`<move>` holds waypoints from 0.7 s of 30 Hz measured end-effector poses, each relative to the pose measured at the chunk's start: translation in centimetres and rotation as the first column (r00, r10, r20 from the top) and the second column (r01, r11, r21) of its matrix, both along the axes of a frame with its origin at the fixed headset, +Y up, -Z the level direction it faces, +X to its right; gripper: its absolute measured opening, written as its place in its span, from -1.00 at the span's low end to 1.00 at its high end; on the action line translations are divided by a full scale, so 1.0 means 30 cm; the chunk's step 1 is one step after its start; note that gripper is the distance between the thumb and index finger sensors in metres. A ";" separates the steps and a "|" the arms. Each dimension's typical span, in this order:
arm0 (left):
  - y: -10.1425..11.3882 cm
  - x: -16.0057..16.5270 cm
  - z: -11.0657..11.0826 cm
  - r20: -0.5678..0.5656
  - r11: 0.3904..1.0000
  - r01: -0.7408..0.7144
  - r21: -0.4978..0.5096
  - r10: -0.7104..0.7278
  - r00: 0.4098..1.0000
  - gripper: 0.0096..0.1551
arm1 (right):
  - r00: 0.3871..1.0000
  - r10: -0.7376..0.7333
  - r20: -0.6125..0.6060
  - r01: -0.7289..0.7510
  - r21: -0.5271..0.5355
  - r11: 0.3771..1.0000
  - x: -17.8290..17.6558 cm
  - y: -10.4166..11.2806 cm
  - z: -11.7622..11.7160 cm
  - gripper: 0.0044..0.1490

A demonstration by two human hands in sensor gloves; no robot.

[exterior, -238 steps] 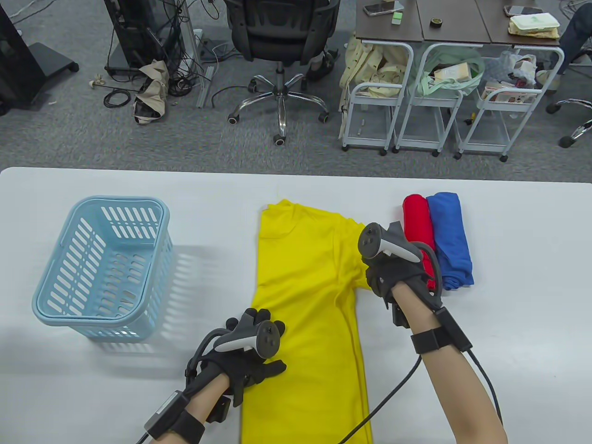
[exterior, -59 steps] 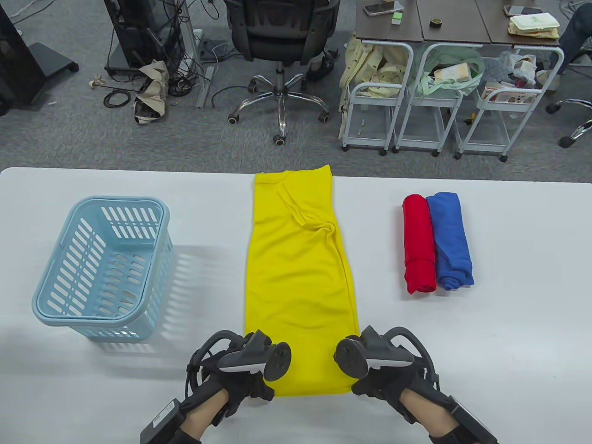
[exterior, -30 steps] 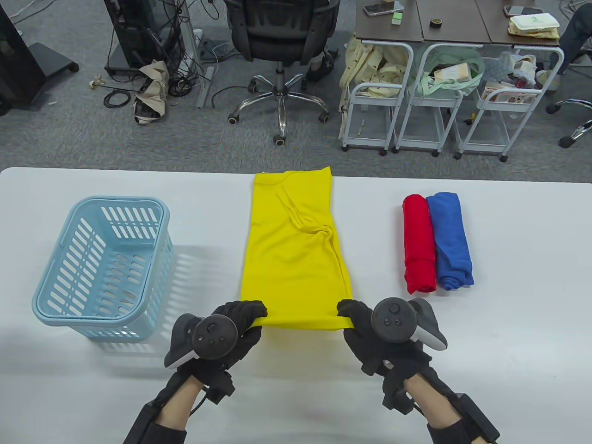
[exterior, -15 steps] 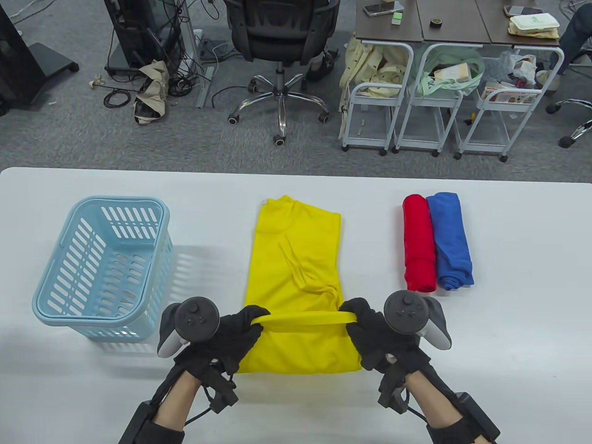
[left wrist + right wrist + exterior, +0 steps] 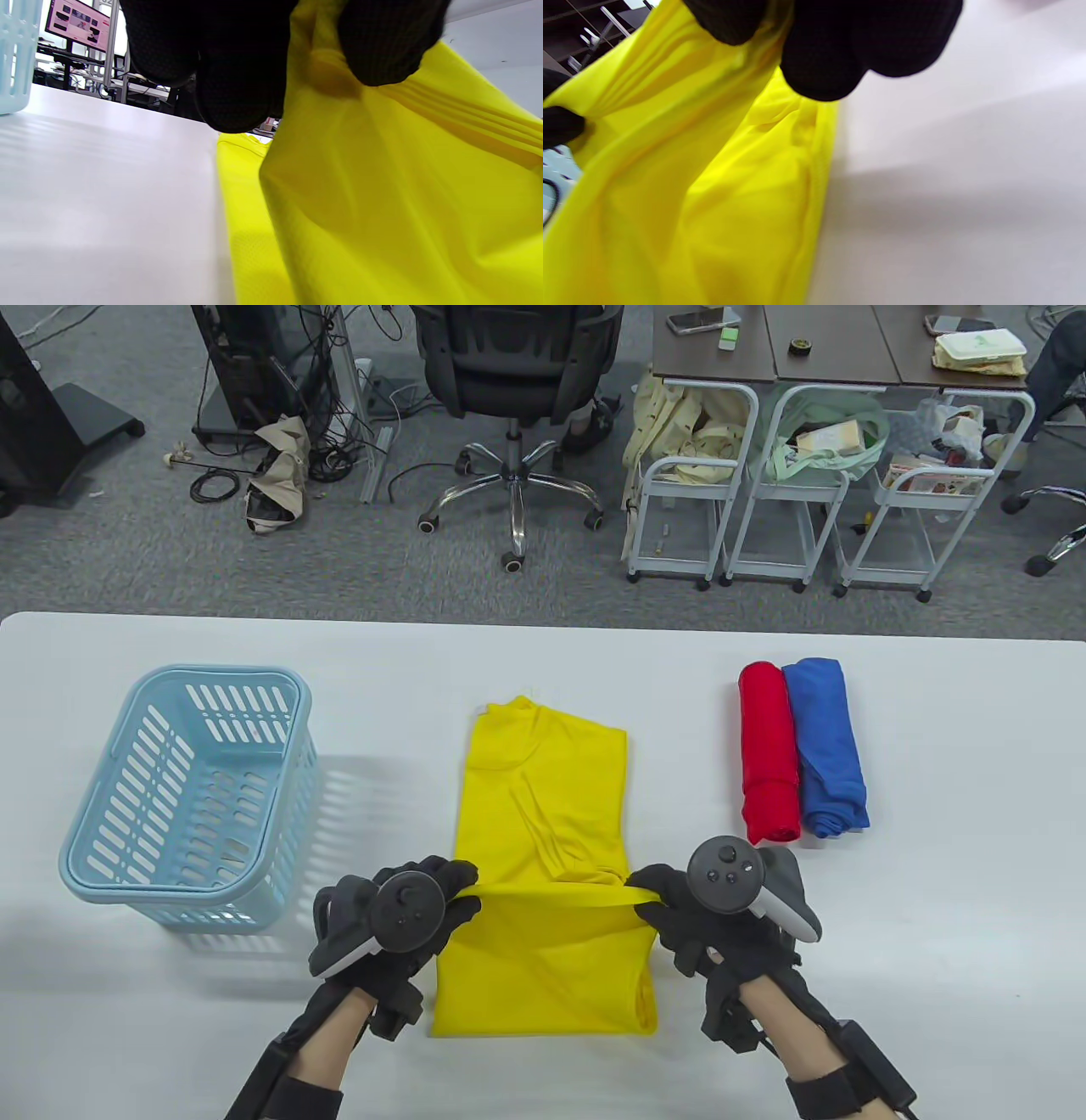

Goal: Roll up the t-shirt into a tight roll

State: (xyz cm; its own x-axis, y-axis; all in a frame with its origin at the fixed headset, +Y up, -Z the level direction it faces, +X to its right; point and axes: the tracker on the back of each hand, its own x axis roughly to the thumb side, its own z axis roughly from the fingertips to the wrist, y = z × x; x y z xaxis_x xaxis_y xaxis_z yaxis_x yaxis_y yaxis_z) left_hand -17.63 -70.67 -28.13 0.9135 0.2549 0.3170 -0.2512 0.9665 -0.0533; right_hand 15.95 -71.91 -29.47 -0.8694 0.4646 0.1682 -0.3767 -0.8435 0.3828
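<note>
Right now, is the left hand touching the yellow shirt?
Touching. The left wrist view shows the left hand's fingers pinching a fold of the yellow shirt; the table view agrees.

A yellow t-shirt [image 5: 543, 806], folded into a long strip, lies mid-desk toward the near edge, with one fold raised off it.

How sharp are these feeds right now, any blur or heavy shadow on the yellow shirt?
Table view: sharp and evenly lit; the basket throws a slatted shadow to its right, not onto the yellow shirt. Left wrist view: gloved fingers dark and soft, the cloth close and a little blurred. Right wrist view: blurrier, with a soft shadow on the table.
</note>
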 end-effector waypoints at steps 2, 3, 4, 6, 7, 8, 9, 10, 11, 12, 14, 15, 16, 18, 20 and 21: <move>-0.004 0.009 -0.023 -0.017 1.000 0.024 -0.015 -0.024 1.000 -0.52 | 0.998 0.056 0.024 -0.057 0.032 0.998 -0.004 0.010 -0.011 -0.49; -0.009 0.017 -0.038 -0.028 0.999 0.044 -0.024 -0.045 0.999 -0.52 | 0.996 0.085 0.034 -0.086 0.043 0.995 -0.010 0.015 -0.024 -0.49; -0.014 0.027 -0.053 -0.033 0.996 0.072 -0.047 -0.074 0.997 -0.52 | 0.993 0.111 0.040 -0.113 0.045 0.993 -0.017 0.017 -0.038 -0.48; -0.027 0.044 -0.080 -0.023 0.983 0.146 -0.113 -0.150 0.988 -0.53 | 0.988 0.156 0.008 -0.156 -0.013 0.988 -0.035 0.012 -0.074 -0.46; -0.032 0.051 -0.092 -0.011 0.970 0.187 -0.153 -0.191 0.981 -0.52 | 0.984 0.178 -0.029 -0.180 -0.065 0.982 -0.044 0.011 -0.090 -0.45; -0.037 0.059 -0.110 0.010 0.952 0.236 -0.196 -0.238 0.971 -0.52 | 0.969 0.223 -0.110 -0.238 -0.154 0.959 -0.057 0.013 -0.119 -0.45; -0.036 0.066 -0.127 0.023 0.936 0.264 -0.232 -0.267 0.964 -0.52 | 0.950 0.272 -0.154 -0.299 -0.203 0.932 -0.066 0.019 -0.144 -0.44; -0.031 0.072 -0.144 0.027 0.922 0.279 -0.268 -0.282 0.959 -0.52 | 0.935 0.314 -0.164 -0.344 -0.218 0.913 -0.077 0.031 -0.166 -0.43; -0.021 0.080 -0.164 0.035 0.906 0.290 -0.309 -0.293 0.955 -0.52 | 0.928 0.342 -0.149 -0.366 -0.189 0.911 -0.089 0.049 -0.193 -0.44; -0.005 0.088 -0.185 0.034 0.896 0.305 -0.323 -0.311 0.950 -0.53 | 0.925 0.358 -0.129 -0.376 -0.168 0.911 -0.102 0.075 -0.224 -0.45; 0.038 0.098 -0.235 -0.030 0.900 0.350 -0.260 -0.370 0.928 -0.53 | 0.930 0.362 -0.062 -0.367 -0.120 0.923 -0.119 0.133 -0.276 -0.46; 0.058 0.100 -0.261 -0.076 0.902 0.365 -0.229 -0.390 0.917 -0.53 | 0.934 0.356 0.004 -0.354 -0.083 0.931 -0.124 0.162 -0.301 -0.46; 0.093 0.096 -0.304 -0.176 0.914 0.361 -0.183 -0.392 0.903 -0.52 | 0.936 0.325 0.133 -0.325 -0.019 0.945 -0.128 0.203 -0.335 -0.43; 0.130 0.082 -0.371 -0.287 0.939 0.286 -0.189 -0.331 0.899 -0.33 | 0.929 0.243 0.280 -0.272 0.068 0.960 -0.134 0.225 -0.371 -0.16; 0.156 0.073 -0.391 -0.326 0.950 0.249 -0.189 -0.300 0.897 -0.17 | 0.887 0.370 0.276 -0.391 0.024 0.920 -0.144 0.221 -0.376 -0.04; 0.158 0.074 -0.387 -0.319 0.954 0.239 -0.179 -0.286 0.903 -0.14 | 0.876 0.401 0.267 -0.422 0.026 0.906 -0.147 0.210 -0.368 -0.02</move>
State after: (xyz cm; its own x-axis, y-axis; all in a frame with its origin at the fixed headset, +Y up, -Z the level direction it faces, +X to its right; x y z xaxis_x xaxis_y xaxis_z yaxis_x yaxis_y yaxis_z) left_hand -15.42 -65.92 -39.74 0.9991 0.0092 -0.0423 -0.0151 0.9897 -0.1426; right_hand 11.54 -65.62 -40.49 -0.9971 0.0496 -0.0580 -0.0624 -0.9673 0.2460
